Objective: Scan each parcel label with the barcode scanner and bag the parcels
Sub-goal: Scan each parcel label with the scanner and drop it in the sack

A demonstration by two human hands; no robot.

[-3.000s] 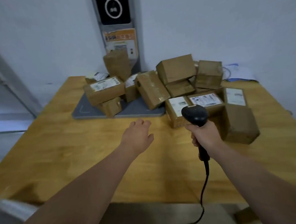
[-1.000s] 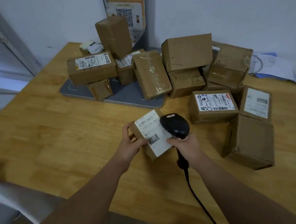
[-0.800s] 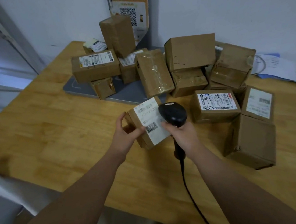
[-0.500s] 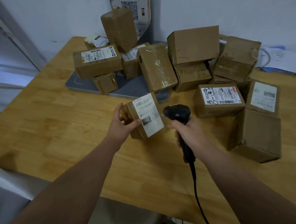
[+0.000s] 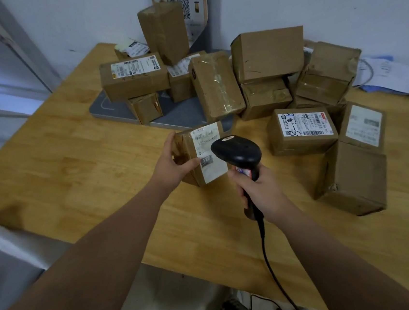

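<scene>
In the head view, our left hand (image 5: 171,165) grips a small parcel (image 5: 189,148) over the middle of the surface (image 5: 73,168), with its label facing us. Our right hand (image 5: 260,189) clasps the barcode scanner (image 5: 238,151) just right of it. We should square the label to the scanner's nose, hold both steady, and keep our thumb off the barcode.

Parcel pile (image 5: 260,73) blocks the far side; near tabletop (image 5: 74,173) bare.
</scene>
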